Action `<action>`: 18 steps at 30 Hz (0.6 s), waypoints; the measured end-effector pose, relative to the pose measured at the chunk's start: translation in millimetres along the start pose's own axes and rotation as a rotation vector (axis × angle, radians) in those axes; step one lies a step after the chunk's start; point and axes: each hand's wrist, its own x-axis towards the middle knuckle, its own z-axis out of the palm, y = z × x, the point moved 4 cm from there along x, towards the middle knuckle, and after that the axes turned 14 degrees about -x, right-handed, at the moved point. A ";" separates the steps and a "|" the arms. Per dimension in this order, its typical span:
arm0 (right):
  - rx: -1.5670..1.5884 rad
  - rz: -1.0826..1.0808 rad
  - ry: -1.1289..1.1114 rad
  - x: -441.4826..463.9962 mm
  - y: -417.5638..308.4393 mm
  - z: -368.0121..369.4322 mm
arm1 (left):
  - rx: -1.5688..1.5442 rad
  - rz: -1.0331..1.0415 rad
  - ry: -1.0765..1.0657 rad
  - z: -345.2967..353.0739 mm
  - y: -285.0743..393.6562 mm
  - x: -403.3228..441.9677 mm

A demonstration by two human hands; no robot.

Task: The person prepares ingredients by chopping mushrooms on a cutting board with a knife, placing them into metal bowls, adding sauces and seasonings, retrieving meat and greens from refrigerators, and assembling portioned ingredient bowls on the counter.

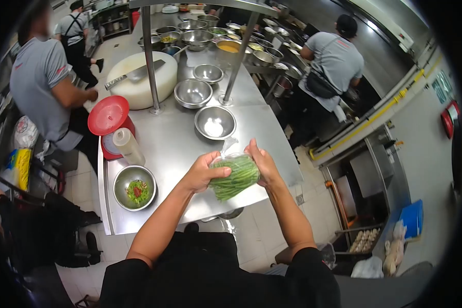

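A clear plastic bag of green beans [236, 176] is held between both hands above the front edge of the steel table [174, 138]. My left hand [205, 172] grips the bag's left side, thumb across its front. My right hand [262, 163] holds the right side, with its thumb and fingers around the bag's edge. The bag's twisted top points up, close to an empty steel bowl [215, 122]. To the left on the table sits a steel bowl [134, 188] with chopped green food and a red topping.
A squeeze bottle [129, 147] and a red container with its lid [108, 115] stand at the left. Behind them a knife [135, 74] lies on a round white board [161, 84]. Co-workers stand at the left [41, 77] and right [328, 66]. Metal posts rise from the table.
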 end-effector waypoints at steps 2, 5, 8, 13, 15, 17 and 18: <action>-0.140 -0.097 -0.006 41.3 -8.9 -10.9 | 0.051 0.064 0.084 -10.6 15.3 23.9; -0.549 -0.334 0.077 109.1 -11.1 -26.8 | 0.434 0.182 0.277 -27.6 41.1 52.4; -1.025 -0.677 0.193 156.2 -20.8 -34.8 | 0.646 0.211 0.400 -59.0 50.9 84.2; -1.285 -0.916 0.361 212.0 -33.1 -43.2 | 0.552 0.196 0.601 -71.6 60.6 128.3; -1.009 -0.726 0.100 249.4 -17.8 -54.6 | 0.522 0.222 0.596 -76.2 66.4 142.3; -0.554 -0.265 -0.411 254.6 -15.8 -62.4 | 0.562 0.221 0.582 -90.4 65.8 148.2; -0.545 -0.346 -0.521 264.8 -10.4 -67.6 | 0.627 0.197 0.595 -101.1 63.1 146.9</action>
